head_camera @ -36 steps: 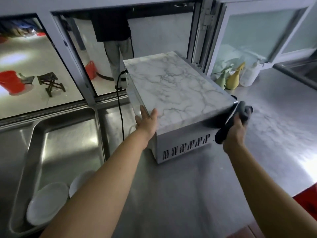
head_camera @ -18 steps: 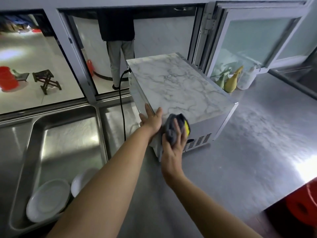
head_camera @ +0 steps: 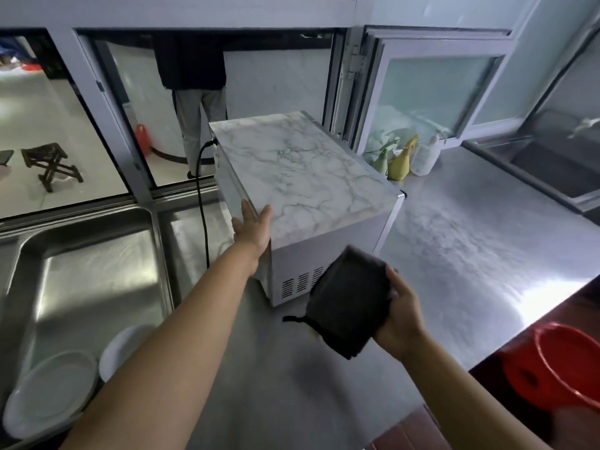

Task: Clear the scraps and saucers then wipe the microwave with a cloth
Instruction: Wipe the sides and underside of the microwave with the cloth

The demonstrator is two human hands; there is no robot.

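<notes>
The microwave (head_camera: 302, 177), marble-patterned on top with a vented grey side, stands on the steel counter (head_camera: 454, 254). My left hand (head_camera: 251, 227) rests flat with straight fingers against its near left corner. My right hand (head_camera: 401, 319) grips a folded dark cloth (head_camera: 349, 302), held just off the vented side, low at the near right. Two white saucers (head_camera: 48, 391) lie in the steel sink (head_camera: 97, 280) at the lower left.
A black power cord (head_camera: 203, 203) runs down behind the microwave's left side. Spray bottles (head_camera: 401, 160) stand at the back right by the window. A red bucket (head_camera: 558, 368) sits below the counter edge at right. A person stands beyond the window.
My right hand swept the cloth from the microwave's right corner leftward along the near side, then pulled it back off the side toward me. My left hand stayed on the corner.
</notes>
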